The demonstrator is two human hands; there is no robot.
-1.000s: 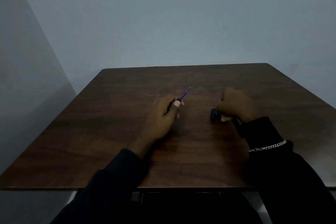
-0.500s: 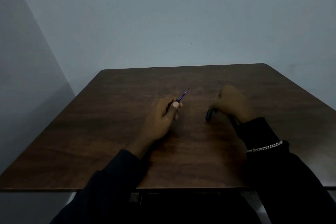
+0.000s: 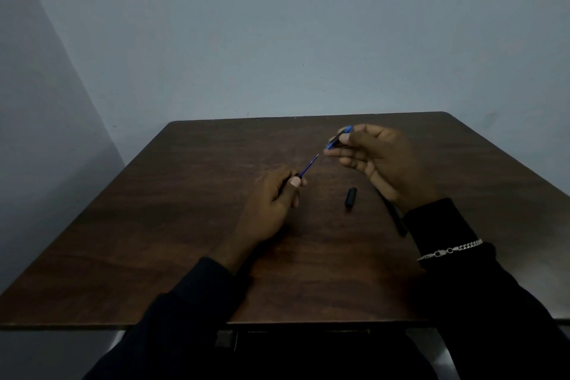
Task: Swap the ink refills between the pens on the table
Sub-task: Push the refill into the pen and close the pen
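My left hand (image 3: pixel 273 199) rests on the brown table (image 3: pixel 172 225) and pinches a thin blue ink refill (image 3: pixel 309 166) whose tip points up and to the right. My right hand (image 3: pixel 379 160) is raised above the table, holding a short blue and black pen part (image 3: pixel 338 139) between thumb and fingers, close to the refill's tip. A small black pen piece (image 3: pixel 350 198) lies loose on the table between my hands. A dark pen body (image 3: pixel 398 222) lies partly hidden under my right wrist.
The table's back edge meets a plain grey wall (image 3: pixel 277 40). The near edge runs just in front of my dark sleeves. A silver bracelet (image 3: pixel 450 250) sits on my right wrist.
My right hand let go of the black piece on the table and rose up and away holding the blue and black pen part. My left hand kept the refill still.
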